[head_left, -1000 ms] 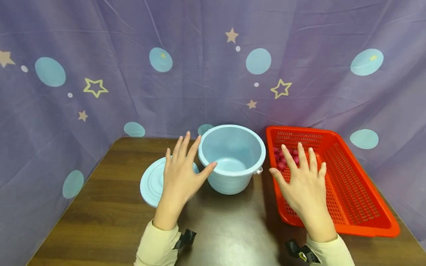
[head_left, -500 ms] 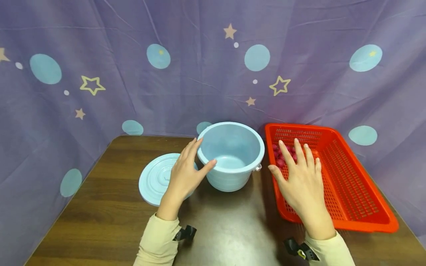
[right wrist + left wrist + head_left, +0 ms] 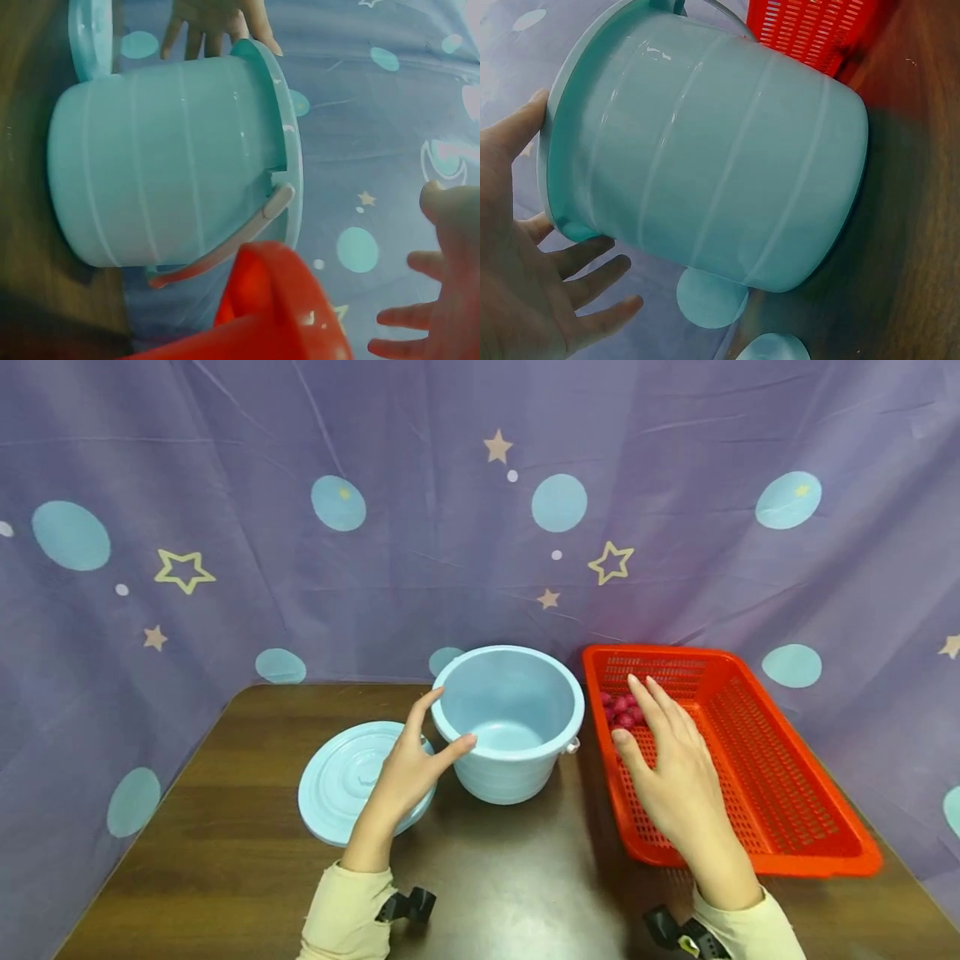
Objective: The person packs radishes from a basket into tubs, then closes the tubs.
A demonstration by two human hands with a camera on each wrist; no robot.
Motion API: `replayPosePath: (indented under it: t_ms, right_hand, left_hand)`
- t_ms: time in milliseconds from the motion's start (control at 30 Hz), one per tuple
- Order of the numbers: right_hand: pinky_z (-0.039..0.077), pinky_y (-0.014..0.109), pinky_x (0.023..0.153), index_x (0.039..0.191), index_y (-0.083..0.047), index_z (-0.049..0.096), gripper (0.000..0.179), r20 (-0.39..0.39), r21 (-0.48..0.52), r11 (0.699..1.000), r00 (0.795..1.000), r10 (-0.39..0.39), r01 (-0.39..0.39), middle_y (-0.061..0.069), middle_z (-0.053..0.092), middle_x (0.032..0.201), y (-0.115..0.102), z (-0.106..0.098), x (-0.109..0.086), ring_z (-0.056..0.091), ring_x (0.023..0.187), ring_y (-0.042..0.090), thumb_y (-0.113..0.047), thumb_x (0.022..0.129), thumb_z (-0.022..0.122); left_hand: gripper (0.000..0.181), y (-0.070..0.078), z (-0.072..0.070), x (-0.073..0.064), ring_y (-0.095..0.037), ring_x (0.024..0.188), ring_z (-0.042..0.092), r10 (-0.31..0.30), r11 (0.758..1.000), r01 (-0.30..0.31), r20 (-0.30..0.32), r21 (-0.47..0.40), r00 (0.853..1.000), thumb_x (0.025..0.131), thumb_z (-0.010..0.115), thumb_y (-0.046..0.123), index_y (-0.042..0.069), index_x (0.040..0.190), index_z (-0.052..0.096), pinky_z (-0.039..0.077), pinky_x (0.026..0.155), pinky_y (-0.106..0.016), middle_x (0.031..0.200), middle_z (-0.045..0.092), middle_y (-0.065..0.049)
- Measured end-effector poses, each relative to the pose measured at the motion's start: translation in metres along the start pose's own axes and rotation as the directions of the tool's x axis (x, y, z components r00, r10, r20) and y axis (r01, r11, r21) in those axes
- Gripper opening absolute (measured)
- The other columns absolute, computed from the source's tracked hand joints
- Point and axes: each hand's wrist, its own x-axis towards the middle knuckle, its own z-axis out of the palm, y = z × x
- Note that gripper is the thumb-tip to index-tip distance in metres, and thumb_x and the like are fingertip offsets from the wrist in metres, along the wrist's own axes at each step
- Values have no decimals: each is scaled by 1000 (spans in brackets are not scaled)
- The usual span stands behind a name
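Light-blue plastic bucket point(image 3: 504, 783) is sitting upright on the wood-look table point(image 3: 517, 893), roughly 12 o'clock from the person wearing the head camera. Looking down into it you get a smooth wall and a pale round bottom.

Its lid point(image 3: 330, 793) lies flat at the bucket's 8 o'clock: ringed top, little grip in the middle, partly covered by the left hand point(image 3: 408, 768). That hand is at the bucket's 8 o'clock rim, thumb and index finger well apart in a C. Can't tell if the tips actually touch the rim. The head view pretty much hides the other three fingers, but the left wrist view shows them fanned out below the rim, plus pale bands running round the bucket's wall.

At 3 o'clock there's a red perforated plastic basket point(image 3: 813, 760) with a bunch of small round magenta things point(image 3: 624, 718) in its 10 o'clock corner. Too small to say what they are. The right hand point(image 3: 678, 777) hovers over the basket's 9 o'clock side, thumb apart. From the head its fingers look bunched together; the right wrist view shows gaps between them.

Also, the head view only gives you a white lug at the bucket's 4 o'clock, while the right wrist view shows the whole carry handle point(image 3: 225, 249) drooping down the side.
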Motion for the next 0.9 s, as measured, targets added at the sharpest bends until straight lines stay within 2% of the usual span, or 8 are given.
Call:
replayPosePath:
  t_ms: [167,267,467,533,600,700,800,900]
  right_hand:
    - [24,64,108,156,-32,33,64,25,152,988,999,-42,37,5,36,157,0,-11,7,32,141,37,-35,99,62]
    - [28,60,106,155,-33,34,62,80,230,972,995,-66,46,4,39,154,1,-20,14,39,136,33,-28,99,62]
    - [45,26,93,152,-25,42,52,238,401,916,966,-98,-6,4,50,146,13,-33,33,51,125,20,-20,102,57]
    - [47,19,89,149,-21,46,48,272,450,893,955,-116,-20,6,54,141,19,-35,41,55,122,14,-18,102,57]
    - [49,21,87,147,-18,49,47,298,478,878,944,-140,-21,9,57,138,26,-36,49,58,118,11,-17,102,58]
    - [49,22,87,144,-18,53,45,325,485,874,930,-173,-7,9,60,135,42,-36,63,59,118,14,-14,100,60]
    - [47,21,88,143,-17,55,44,364,464,886,909,-202,11,10,61,134,61,-33,75,59,120,19,-13,99,62]
    - [48,20,88,141,-13,56,44,420,434,901,886,-198,-5,10,63,131,80,-29,84,61,118,19,-16,98,64]
  left_hand:
    - [84,-2,1,0,-36,143,28,38,997,-38,2,-61,999,85,71,59,43,153,25,29,106,-63,161,23,-1]
    - [82,-4,1,1,-36,142,30,54,994,-53,8,-94,998,87,71,55,41,153,26,31,106,-61,161,22,-2]
    - [78,-5,-1,2,-33,143,29,73,990,-71,9,-123,997,89,70,51,37,153,29,32,107,-57,160,23,-2]
    - [78,-4,-2,3,-30,143,30,77,989,-75,7,-128,997,89,70,51,36,153,29,32,108,-56,160,24,-2]
    - [78,-4,-2,3,-28,143,29,78,988,-75,11,-133,997,89,70,51,36,154,29,32,108,-55,160,24,-1]
    - [79,-3,-3,3,-29,143,29,63,991,-60,19,-118,998,89,69,54,38,153,28,32,108,-58,160,24,-2]
    - [80,-3,-3,3,-34,144,28,30,996,-28,23,-85,999,87,68,60,43,152,27,29,107,-63,161,23,-4]
    - [81,-2,-5,2,-36,144,26,-3,998,5,21,-55,1000,84,67,64,47,152,26,27,107,-66,161,24,-4]
